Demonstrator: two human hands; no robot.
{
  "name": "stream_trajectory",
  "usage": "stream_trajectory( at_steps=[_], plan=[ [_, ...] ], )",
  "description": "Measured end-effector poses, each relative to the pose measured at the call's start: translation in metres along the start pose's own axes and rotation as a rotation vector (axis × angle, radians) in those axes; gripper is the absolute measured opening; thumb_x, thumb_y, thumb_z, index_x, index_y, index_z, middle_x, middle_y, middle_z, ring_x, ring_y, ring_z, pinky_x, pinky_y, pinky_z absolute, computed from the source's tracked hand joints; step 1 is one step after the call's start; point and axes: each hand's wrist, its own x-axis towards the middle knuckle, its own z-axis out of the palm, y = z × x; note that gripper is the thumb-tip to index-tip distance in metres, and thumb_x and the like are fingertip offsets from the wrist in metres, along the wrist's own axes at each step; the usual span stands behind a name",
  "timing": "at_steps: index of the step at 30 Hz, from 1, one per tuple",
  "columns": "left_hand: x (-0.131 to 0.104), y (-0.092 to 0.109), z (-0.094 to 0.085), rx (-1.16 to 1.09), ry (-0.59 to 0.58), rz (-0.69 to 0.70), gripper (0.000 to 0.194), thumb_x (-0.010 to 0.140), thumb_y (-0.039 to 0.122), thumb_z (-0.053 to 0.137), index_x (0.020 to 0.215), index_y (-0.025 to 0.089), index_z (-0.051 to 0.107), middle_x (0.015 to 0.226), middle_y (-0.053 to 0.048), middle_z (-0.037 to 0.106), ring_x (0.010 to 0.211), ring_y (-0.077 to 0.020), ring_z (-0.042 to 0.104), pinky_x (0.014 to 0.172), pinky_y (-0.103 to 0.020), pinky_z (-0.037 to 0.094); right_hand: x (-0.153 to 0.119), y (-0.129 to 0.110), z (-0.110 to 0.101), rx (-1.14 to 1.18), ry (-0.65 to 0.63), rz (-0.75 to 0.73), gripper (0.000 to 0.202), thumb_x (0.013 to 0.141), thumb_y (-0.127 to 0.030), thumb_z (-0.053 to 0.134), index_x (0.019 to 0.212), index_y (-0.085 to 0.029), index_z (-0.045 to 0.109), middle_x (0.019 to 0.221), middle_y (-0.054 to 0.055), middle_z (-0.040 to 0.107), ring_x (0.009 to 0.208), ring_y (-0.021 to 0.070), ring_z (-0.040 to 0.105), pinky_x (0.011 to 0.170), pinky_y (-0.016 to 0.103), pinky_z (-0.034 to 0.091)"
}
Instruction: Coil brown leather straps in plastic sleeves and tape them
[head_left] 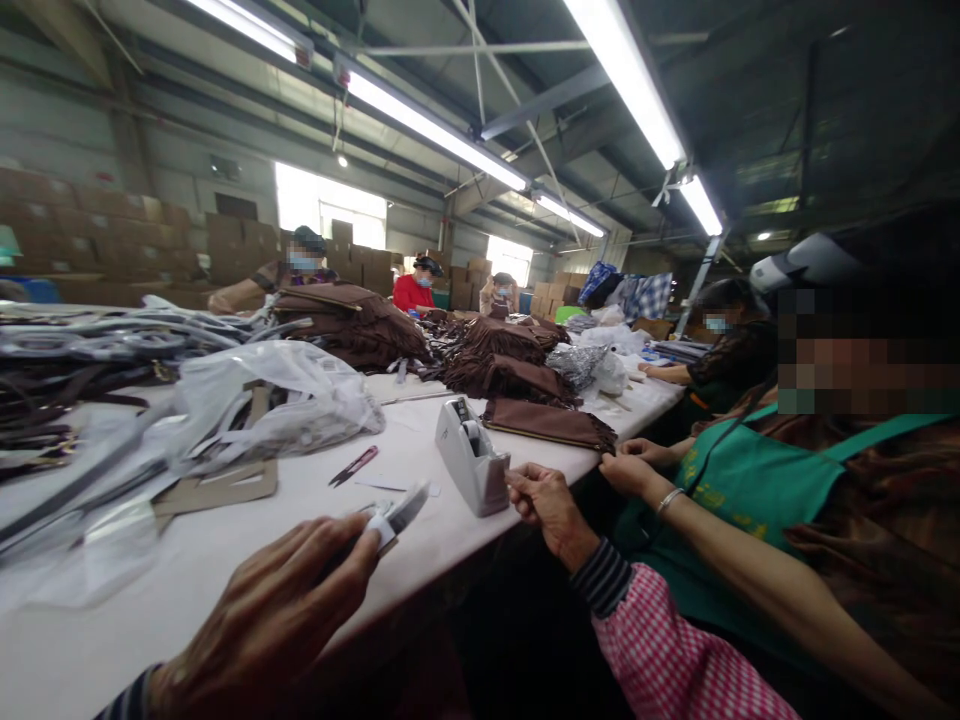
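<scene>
My left hand (281, 600) pinches a small pale strap-like piece (401, 512) at its fingertips, above the near part of the white table. Just right of centre, a grey tape dispenser (471, 462) stands upright by the table edge. At its front end is my right hand (544, 500), thumb and fingers pressed together; whatever they grip is too small to make out. A pair of small snips (354, 466) lies on the table left of the dispenser. Behind the dispenser lies a brown fringed pouch (551, 424).
Clear plastic bags (277, 400) and straps cover the left side of the white table (315, 505). Brown fringed pouches (349, 325) are piled farther back. Close on the right, a person in a green apron (750, 480) works at the pouch's end; others sit around the table.
</scene>
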Motion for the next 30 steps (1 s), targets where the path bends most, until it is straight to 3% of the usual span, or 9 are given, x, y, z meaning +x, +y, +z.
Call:
stream_trajectory(
  at_steps=[3,9,12,16,18,22,30],
  plan=[
    [0.015,0.008,-0.009,0.068,0.040,0.125,0.035,0.101,0.008,0.050,0.131,0.017,0.064,0.114,-0.015,0.074,0.095,-0.0231,0.072,0.084,-0.032,0.056,0.002,-0.004,-0.005,-0.055,-0.014,-0.022,0.042,0.057,-0.045,0.087,0.062,-0.017,0.057,0.050,-0.005,0.057,0.038,0.0037,0.039,0.037,0.016,0.019],
    [0.020,0.015,-0.025,0.197,0.049,0.158,0.025,0.098,0.004,0.054,0.118,0.011,0.067,0.106,-0.014,0.074,0.089,-0.0206,0.071,0.080,-0.028,0.054,-0.014,0.014,-0.002,-0.125,-0.027,0.014,0.034,0.059,-0.038,0.084,0.056,-0.017,0.056,0.043,-0.004,0.052,0.034,0.0053,0.036,0.034,0.018,0.016],
    [0.014,0.014,-0.023,0.218,0.045,0.174,0.027,0.101,0.008,0.048,0.118,0.014,0.068,0.108,-0.013,0.074,0.091,-0.0211,0.071,0.083,-0.029,0.054,-0.043,0.013,0.016,-0.086,-0.090,-0.033,0.034,0.069,-0.045,0.080,0.069,-0.017,0.061,0.052,-0.006,0.055,0.039,0.0048,0.038,0.037,0.018,0.021],
    [0.008,0.009,-0.015,0.227,0.006,0.190,0.026,0.103,0.017,0.048,0.121,0.016,0.068,0.114,-0.014,0.073,0.098,-0.0237,0.071,0.090,-0.032,0.055,-0.084,-0.007,0.057,0.123,-0.421,-0.029,0.030,0.082,-0.042,0.080,0.080,-0.016,0.064,0.055,-0.006,0.055,0.042,0.0043,0.038,0.041,0.019,0.021],
    [0.007,0.006,-0.012,0.245,-0.011,0.209,0.027,0.104,0.017,0.047,0.121,0.016,0.068,0.117,-0.015,0.072,0.103,-0.0251,0.070,0.094,-0.034,0.055,-0.096,-0.015,0.076,0.196,-0.507,-0.002,0.030,0.086,-0.042,0.078,0.081,-0.015,0.066,0.054,-0.005,0.055,0.041,0.0040,0.036,0.041,0.019,0.019],
    [0.007,0.004,-0.010,0.304,-0.013,0.279,0.033,0.103,0.010,0.040,0.117,0.013,0.069,0.117,-0.017,0.072,0.106,-0.0267,0.069,0.099,-0.038,0.053,-0.099,-0.016,0.099,0.277,-0.531,0.035,0.030,0.087,-0.042,0.078,0.079,-0.015,0.067,0.052,-0.006,0.053,0.040,0.0033,0.034,0.040,0.020,0.016],
    [0.009,0.003,-0.006,0.344,-0.001,0.339,0.031,0.104,0.014,0.039,0.110,0.010,0.070,0.112,-0.021,0.072,0.102,-0.0297,0.070,0.092,-0.041,0.055,-0.092,-0.001,0.114,0.327,-0.511,0.091,0.034,0.083,-0.041,0.081,0.069,-0.016,0.061,0.046,-0.008,0.050,0.035,0.0026,0.030,0.037,0.019,0.015]
  ],
)
